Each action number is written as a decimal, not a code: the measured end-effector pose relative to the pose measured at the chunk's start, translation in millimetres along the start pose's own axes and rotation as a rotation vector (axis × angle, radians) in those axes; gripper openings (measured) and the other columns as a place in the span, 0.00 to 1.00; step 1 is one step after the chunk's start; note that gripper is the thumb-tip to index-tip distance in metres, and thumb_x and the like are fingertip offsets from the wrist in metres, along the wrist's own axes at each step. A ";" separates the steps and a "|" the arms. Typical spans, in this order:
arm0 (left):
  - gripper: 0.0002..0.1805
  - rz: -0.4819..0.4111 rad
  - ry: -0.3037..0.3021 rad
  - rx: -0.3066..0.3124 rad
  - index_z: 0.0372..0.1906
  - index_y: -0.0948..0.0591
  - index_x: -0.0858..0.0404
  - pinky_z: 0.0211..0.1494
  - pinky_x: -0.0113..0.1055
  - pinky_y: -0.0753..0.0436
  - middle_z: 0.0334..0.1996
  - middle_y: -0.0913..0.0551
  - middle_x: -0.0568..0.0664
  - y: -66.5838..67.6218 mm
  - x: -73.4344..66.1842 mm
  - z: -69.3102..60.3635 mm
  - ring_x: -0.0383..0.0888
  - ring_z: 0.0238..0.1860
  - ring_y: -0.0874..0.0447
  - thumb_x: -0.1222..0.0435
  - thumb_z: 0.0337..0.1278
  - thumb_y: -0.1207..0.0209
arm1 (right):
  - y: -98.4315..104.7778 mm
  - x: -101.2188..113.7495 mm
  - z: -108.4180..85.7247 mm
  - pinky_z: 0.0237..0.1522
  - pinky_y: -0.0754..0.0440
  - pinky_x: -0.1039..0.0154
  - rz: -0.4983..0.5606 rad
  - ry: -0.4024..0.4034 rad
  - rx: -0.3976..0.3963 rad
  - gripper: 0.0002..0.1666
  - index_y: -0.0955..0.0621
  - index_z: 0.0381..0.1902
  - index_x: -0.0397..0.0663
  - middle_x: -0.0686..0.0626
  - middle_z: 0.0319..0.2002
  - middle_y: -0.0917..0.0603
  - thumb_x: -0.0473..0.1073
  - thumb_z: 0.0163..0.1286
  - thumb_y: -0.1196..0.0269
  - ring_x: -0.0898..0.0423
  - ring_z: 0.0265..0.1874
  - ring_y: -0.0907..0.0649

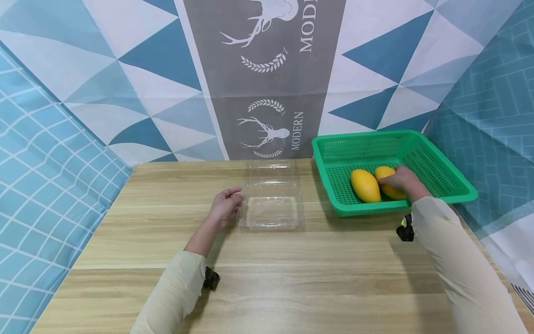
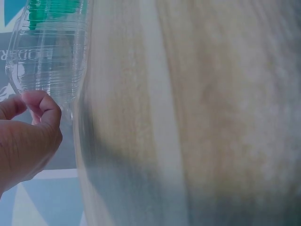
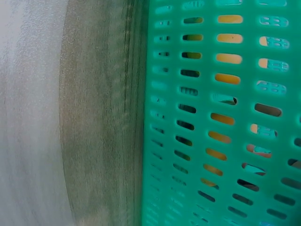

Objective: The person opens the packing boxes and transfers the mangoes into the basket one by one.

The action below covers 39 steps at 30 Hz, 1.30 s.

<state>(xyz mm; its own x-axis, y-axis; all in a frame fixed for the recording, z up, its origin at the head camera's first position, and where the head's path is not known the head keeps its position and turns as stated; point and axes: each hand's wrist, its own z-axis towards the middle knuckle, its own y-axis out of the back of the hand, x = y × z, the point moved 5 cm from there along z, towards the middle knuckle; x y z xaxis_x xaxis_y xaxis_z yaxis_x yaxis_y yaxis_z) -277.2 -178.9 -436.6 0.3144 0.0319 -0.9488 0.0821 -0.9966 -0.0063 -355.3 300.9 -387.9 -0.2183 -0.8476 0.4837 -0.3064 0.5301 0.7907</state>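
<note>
In the head view, an unlidded clear plastic clamshell box [image 1: 273, 212] lies on the table. My left hand [image 1: 226, 204] is at its left edge; the left wrist view shows the thumb and index finger of this hand [image 2: 33, 134] pinching the rim of the box [image 2: 49, 56]. Over at the right, my right hand [image 1: 405, 181] reaches into a green basket [image 1: 363, 136] and grips a yellow mango [image 1: 383, 172], its fingers curled over the fruit's right side. A second mango [image 1: 365, 186] lies beside it. The right wrist view has only the slotted basket wall [image 3: 207, 94], yellow showing through; the hand is mostly hidden there.
The wood-grain table [image 1: 292, 278] runs up to a patterned backdrop [image 1: 267, 83] behind the box and basket. Blue patterned sheets hang on both sides. A small black wrist camera [image 1: 211, 279] sits under the left sleeve, another [image 1: 405, 228] under the right.
</note>
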 end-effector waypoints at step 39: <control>0.20 -0.027 0.049 -0.039 0.58 0.30 0.68 0.30 0.26 0.21 0.40 0.26 0.51 7.8 1.5 -4.3 0.39 0.31 0.24 0.64 0.65 0.49 | 17.4 30.3 -23.5 0.61 0.39 0.33 -0.026 0.083 -0.105 0.48 0.54 0.69 0.24 0.22 0.66 0.50 0.60 0.71 0.56 0.26 0.62 0.45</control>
<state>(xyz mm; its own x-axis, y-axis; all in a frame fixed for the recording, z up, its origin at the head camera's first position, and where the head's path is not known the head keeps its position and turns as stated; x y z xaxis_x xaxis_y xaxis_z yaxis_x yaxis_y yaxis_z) -272.0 -186.4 -436.8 0.3577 0.0634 -0.9317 0.1279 -0.9916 -0.0184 -345.5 283.8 -350.6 -0.1329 -0.8625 0.4883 -0.2116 0.5060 0.8362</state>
